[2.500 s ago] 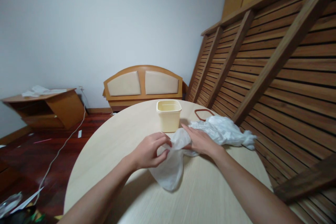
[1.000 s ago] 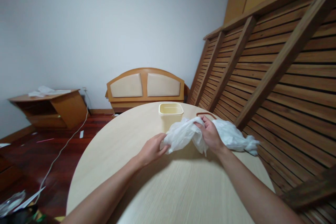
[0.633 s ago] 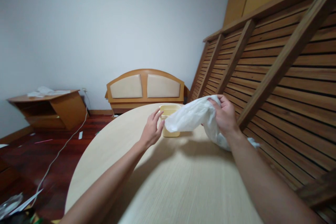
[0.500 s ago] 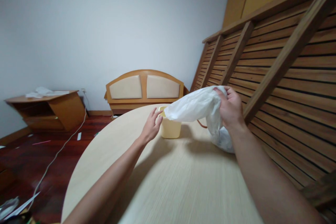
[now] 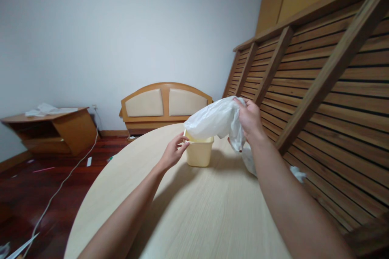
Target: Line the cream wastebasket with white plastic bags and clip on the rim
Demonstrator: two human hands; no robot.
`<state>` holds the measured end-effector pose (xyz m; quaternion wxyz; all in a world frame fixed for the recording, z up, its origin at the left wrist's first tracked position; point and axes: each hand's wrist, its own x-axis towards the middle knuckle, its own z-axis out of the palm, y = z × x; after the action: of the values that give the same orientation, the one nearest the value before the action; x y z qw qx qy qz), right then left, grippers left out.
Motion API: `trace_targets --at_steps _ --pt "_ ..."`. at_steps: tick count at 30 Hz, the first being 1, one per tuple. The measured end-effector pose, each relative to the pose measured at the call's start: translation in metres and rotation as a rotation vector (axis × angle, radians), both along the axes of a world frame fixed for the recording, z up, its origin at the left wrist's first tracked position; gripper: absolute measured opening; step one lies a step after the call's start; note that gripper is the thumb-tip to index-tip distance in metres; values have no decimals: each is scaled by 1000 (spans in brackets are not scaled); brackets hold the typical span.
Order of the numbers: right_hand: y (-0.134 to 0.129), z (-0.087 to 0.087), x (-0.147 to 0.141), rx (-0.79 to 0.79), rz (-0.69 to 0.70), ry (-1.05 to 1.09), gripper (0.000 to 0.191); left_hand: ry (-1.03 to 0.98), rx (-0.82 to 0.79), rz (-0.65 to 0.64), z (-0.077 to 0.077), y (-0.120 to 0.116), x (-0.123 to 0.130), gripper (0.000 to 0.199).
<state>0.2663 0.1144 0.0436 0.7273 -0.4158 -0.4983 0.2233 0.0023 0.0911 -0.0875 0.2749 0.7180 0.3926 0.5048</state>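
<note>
A pale yellow bin (image 5: pixel 199 154) stands upright on the round light wood table (image 5: pixel 212 210). My left hand (image 5: pixel 174 152) is at its left rim, with the thumb and fingers pinched on the edge. My right hand (image 5: pixel 249 118) grips a white plastic bag (image 5: pixel 212 117) by its gathered end. The bag stretches left from that hand, and its far end hangs over the bin's opening. Below my right hand, part of the bag droops, and more white plastic rests on the table, partly hidden by my right wrist.
Slatted wooden panels (image 5: pixel 343 101) lean along the right side. Behind the table stands a headboard (image 5: pixel 164 103). A low wooden cabinet (image 5: pixel 73 129) with white papers is at the left. A cable (image 5: pixel 63 182) crosses the dark red floor.
My right hand has moved left with the bag, whose far end is now over the bin. My left hand has closed on the bin's rim. The view has shifted slightly.
</note>
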Motion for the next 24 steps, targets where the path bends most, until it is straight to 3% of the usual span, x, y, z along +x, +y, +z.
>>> trace_targets --at_steps 4,9,18,24 --pt "9 -1 -4 -66 -49 -86 40 -5 -5 1 5 -4 0 31" --pt "12 7 -20 -93 -98 -346 34 39 23 -20 12 -11 3 30" --pt "5 24 -51 -165 -47 -778 32 108 41 -45 15 -20 6 30" --pt "2 36 -54 -231 66 -822 33 118 73 -33 15 -20 6 29"
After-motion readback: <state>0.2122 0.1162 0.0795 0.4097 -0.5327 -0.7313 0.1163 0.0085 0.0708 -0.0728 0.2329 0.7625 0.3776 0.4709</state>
